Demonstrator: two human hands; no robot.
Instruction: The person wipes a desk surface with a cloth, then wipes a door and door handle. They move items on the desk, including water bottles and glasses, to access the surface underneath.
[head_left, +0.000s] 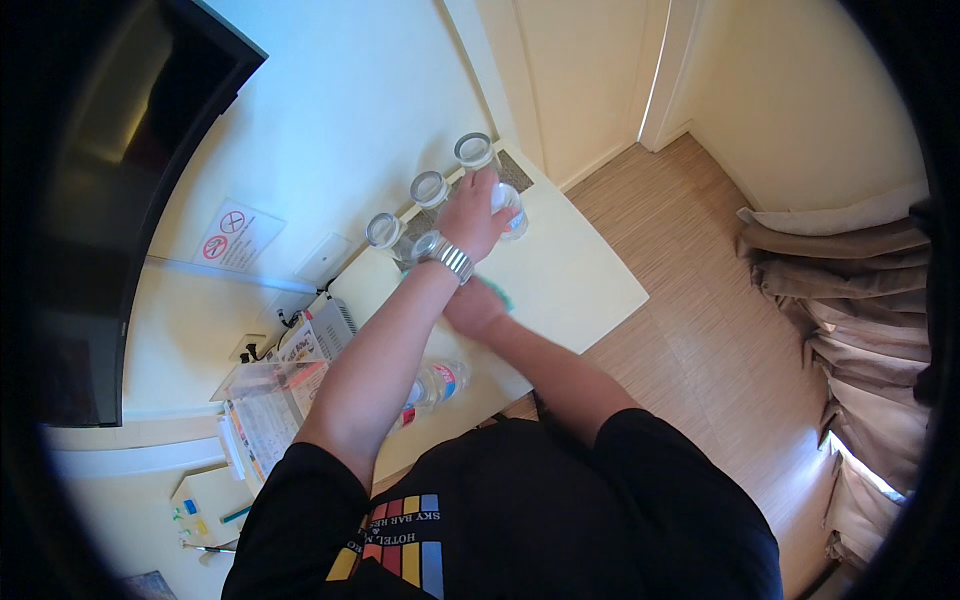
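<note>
My left hand (474, 214), with a metal-band watch (452, 259) on its wrist, has its thumb and fingers around the top of a clear plastic bottle (513, 217). Below it, my right hand (474, 306) rests on a green cloth (501, 294) on the white tabletop (577, 277); the left wrist partly hides its fingers. Three lidded clear jars, a far one (474, 150), a middle one (429, 189) and a near one (385, 230), stand along the wall side on a woven mat (517, 171).
Clear bottles (446, 381) lie partly under my left forearm. A grey device (332, 328) and a clear holder with papers (270, 412) stand by the wall. A wall-mounted screen (112, 210) is at left; brown curtains (862, 322) hang at right, past the wood-look floor (675, 300).
</note>
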